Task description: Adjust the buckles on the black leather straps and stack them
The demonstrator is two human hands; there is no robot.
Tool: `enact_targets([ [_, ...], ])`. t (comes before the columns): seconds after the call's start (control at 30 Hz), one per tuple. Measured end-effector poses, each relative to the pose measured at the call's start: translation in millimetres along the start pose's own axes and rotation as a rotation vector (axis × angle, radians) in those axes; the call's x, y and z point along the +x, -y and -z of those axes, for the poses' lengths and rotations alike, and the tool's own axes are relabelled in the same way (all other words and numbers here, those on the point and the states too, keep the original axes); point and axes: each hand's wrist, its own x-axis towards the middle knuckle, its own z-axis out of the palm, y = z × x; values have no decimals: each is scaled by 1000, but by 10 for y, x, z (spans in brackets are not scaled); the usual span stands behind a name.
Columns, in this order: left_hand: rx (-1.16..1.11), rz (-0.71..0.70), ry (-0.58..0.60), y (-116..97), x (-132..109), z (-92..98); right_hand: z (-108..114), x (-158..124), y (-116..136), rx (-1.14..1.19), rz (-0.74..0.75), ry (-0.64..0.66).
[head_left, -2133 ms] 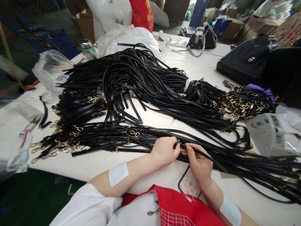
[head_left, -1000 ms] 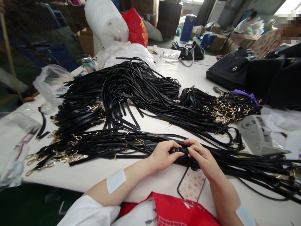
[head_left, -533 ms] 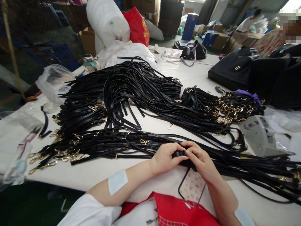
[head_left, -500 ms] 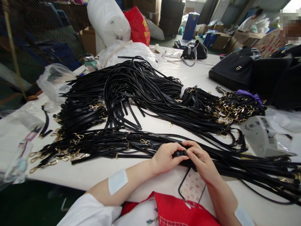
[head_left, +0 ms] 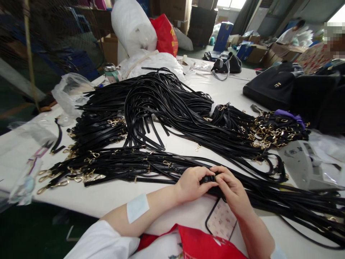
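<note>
Close together at the near side of the table, both hands grip one black strap [head_left: 207,178]. My left hand [head_left: 192,182] has its thumb and fingers wrapped round a thick, folded part of it. My right hand [head_left: 229,184] pinches the same strap at its right end, fingertips touching the left hand's. The fingers hide most of this part. Just beyond the hands lies a row of black straps [head_left: 115,164] with gold clasps [head_left: 94,154]. A larger heap of long black straps [head_left: 161,93] is spread behind it. Below my right hand a patterned phone [head_left: 221,217] lies partly covered.
On the left lie a clear plastic bag [head_left: 70,90] and small snips [head_left: 40,151]. Black bags [head_left: 269,86] and a grey-white holder [head_left: 299,165] are at the right. A steel-lidded flask [head_left: 111,73] stands at the back left. Another person [head_left: 289,34] is far off.
The whole view has shifted slightly, with the table's things lower and to the right. My hands keep nearly the same grip on the strap.
</note>
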Motion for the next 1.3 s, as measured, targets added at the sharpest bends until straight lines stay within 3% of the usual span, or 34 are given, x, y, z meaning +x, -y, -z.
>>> enact_targets([
  [0.23,-81,67,-54,-48,25,53,98,31,-119,95,-98,-140],
  [0.4,-62,72,44,-65,-10,7,-32,41,-70,65,2,-91],
  [0.5,-10,69,115,-76,7,35,1,55,6,-3,64,-65],
  [0.67,-10,70,207,-91,43,112,82,65,124,-368,256,30],
  [0.8,57,85,209,-105,6,87,-20,52,161,-538,350,-67],
  [1.0,205,90,206,-247,-2,73,-65,38,260,-486,354,-73],
  [1.1,204,88,179,-321,32,194,44,32,333,-487,353,-64],
  [1.23,179,151,15,-373,79,532,218,27,367,-480,327,-78],
  [1.3,188,182,-9,-405,87,677,253,28,366,-479,322,-76],
])
